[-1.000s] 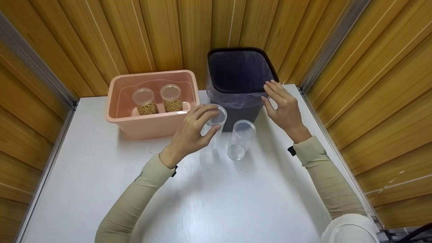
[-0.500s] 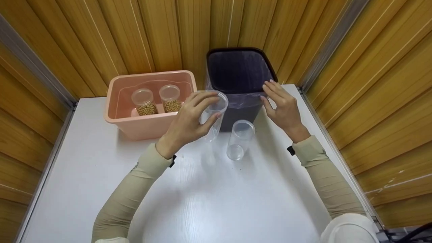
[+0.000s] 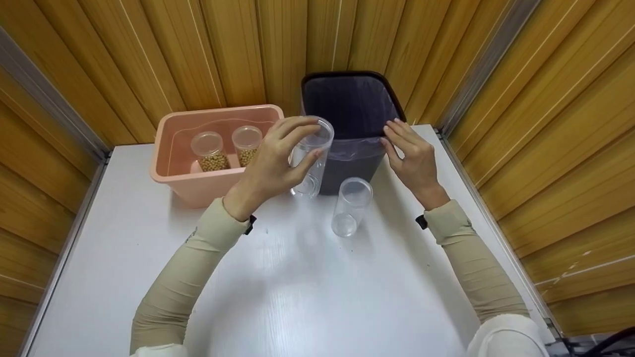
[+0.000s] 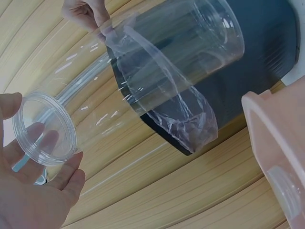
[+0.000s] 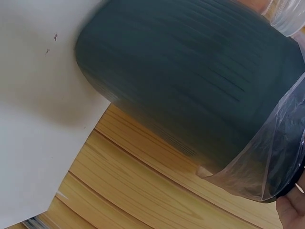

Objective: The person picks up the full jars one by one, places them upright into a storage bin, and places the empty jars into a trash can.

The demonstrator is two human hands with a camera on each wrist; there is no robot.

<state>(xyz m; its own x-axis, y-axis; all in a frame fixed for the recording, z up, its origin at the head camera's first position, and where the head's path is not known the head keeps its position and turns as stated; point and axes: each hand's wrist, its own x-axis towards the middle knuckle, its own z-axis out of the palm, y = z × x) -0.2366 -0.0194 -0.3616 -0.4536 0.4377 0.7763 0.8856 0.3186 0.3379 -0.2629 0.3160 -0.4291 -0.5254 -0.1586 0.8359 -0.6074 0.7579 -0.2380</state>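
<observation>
A tall clear jar (image 3: pixel 313 171) is held between the pink tub (image 3: pixel 203 192) on the left and the dark bin (image 3: pixel 347 171) on the right. The left hand (image 3: pixel 273 161) has its grip clamped round the jar's upper rim, thumb on the near side, fingers on the far side, spread to the rim's width. The right hand (image 3: pixel 412 159) pinches the bin's rim at the near right corner, its grip almost together, with the thumb outside by the translucent liner (image 3: pixel 359 148). A second clear jar (image 3: pixel 353 204) stands on the white worktop (image 3: pixel 297 292), just on the near side of the bin. In the tub are two jars, left (image 3: pixel 212 152) and right (image 3: pixel 246 141), with tan, bean-like grains in the lower part of each. A dark mark on the left sleeve (image 3: pixel 171 282) is too small to read. Wood-grain panels (image 3: pixel 233 49) rise at the far edge.
</observation>
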